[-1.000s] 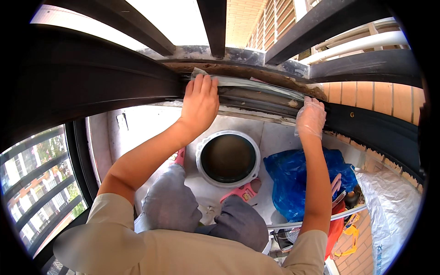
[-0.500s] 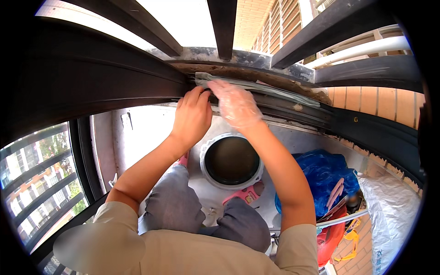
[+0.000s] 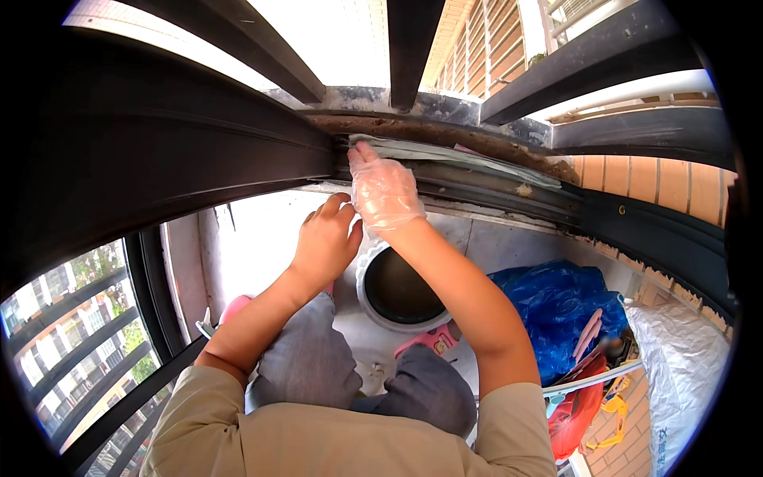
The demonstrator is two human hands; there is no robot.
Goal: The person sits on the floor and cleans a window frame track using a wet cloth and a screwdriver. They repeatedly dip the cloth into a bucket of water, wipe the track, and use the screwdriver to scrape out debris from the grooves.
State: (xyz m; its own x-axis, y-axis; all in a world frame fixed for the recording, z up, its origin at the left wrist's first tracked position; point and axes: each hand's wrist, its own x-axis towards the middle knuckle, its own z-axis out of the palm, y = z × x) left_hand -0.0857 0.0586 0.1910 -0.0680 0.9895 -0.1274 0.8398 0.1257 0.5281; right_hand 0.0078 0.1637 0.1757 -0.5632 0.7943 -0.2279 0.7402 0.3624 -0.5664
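Note:
My right hand (image 3: pixel 385 191), in a clear plastic glove, reaches to the window track (image 3: pixel 485 176). Its fingers are stretched out and rest on the left end of a long grey-white cloth strip (image 3: pixel 465 155) lying along the track, beside the dark window frame (image 3: pixel 199 127). Whether the fingertips pinch the cloth is hidden. My bare left hand (image 3: pixel 324 242) is just below, near the right wrist and the sill's inner edge. Its fingers are loosely bent and apart, with nothing seen in them. Beneath my hands stands a round, pale-rimmed basin (image 3: pixel 397 286) of murky water.
Dark metal bars (image 3: pixel 413 52) run beyond the sill. At the right are a blue plastic bag (image 3: pixel 556 306), a red bag (image 3: pixel 576 413) and a white woven sack (image 3: pixel 675 366). My knees are bent beside the basin, a pink slipper (image 3: pixel 433 342) next to it.
My left hand has dropped back from the track toward me. My right hand has shifted slightly left, its fingers now pointing forward over the cloth's end.

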